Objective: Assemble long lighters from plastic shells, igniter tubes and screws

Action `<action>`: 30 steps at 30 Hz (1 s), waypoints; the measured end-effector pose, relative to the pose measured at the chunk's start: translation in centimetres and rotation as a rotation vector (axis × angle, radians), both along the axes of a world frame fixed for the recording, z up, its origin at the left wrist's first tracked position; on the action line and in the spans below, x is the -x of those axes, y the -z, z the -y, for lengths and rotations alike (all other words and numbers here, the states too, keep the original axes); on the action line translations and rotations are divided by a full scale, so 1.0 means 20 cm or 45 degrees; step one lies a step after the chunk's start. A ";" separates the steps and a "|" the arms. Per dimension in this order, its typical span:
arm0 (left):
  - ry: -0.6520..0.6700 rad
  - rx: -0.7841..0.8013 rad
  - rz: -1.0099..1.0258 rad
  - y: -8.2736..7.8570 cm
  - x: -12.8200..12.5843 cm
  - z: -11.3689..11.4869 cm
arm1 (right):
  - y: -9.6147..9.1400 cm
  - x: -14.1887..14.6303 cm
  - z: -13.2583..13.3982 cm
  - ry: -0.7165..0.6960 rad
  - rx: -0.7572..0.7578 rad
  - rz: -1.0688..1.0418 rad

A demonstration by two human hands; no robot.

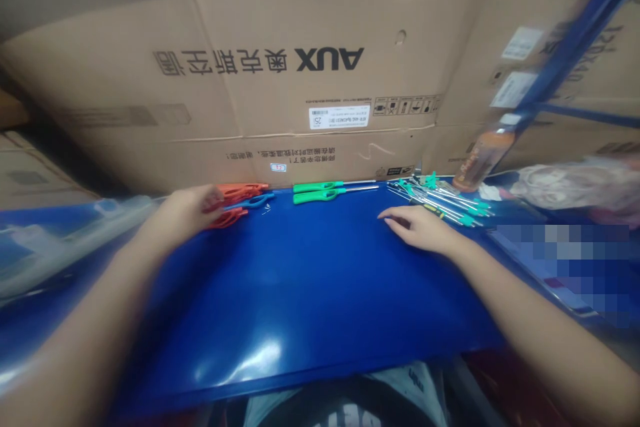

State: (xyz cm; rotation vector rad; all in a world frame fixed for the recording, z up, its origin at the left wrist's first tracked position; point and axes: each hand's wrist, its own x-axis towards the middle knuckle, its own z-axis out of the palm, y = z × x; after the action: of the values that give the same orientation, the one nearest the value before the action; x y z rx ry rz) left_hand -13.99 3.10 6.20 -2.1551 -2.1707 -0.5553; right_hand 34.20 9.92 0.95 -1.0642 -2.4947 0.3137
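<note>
My left hand (186,212) reaches over the blue board (300,293) to a small heap of orange long-nosed lighters (239,195), with a blue one (253,202) among them. Its fingers are smeared by motion, so their grip is unclear. My right hand (420,227) lies flat on the board with fingers stretched out, right beside a pile of several green-handled lighters with thin metal stems (445,200). Two green lighters (320,191) lie side by side at the board's far edge, between the hands.
Large cardboard cartons (280,60) stand as a wall just behind the board. A blue metal rack post (575,40) slants at the right, with an orange-labelled bottle (480,157) and crumpled plastic bags (575,187) beneath. Clear plastic wrapping (60,240) lies at the left.
</note>
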 end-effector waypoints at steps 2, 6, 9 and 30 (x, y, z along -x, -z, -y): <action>0.160 -0.052 0.036 0.00 -0.14 0.03 | 0.00 0.05 0.04 -0.061 -0.047 -0.076; 0.558 -0.088 0.188 0.12 -0.50 0.12 | 0.02 0.17 0.16 -0.255 -0.053 -0.111; 0.834 -0.068 0.249 0.24 -0.71 0.17 | 0.03 0.25 0.24 -0.407 -0.010 -0.104; 0.758 -0.025 0.407 0.37 -0.69 0.09 | -0.05 0.20 0.19 -0.409 0.066 0.101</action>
State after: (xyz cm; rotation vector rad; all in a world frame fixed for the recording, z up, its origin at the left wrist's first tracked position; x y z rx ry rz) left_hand -0.17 1.26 -1.23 -2.8669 -1.5794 -0.9974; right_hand 30.20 6.18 1.91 -0.7030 -2.7417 0.4389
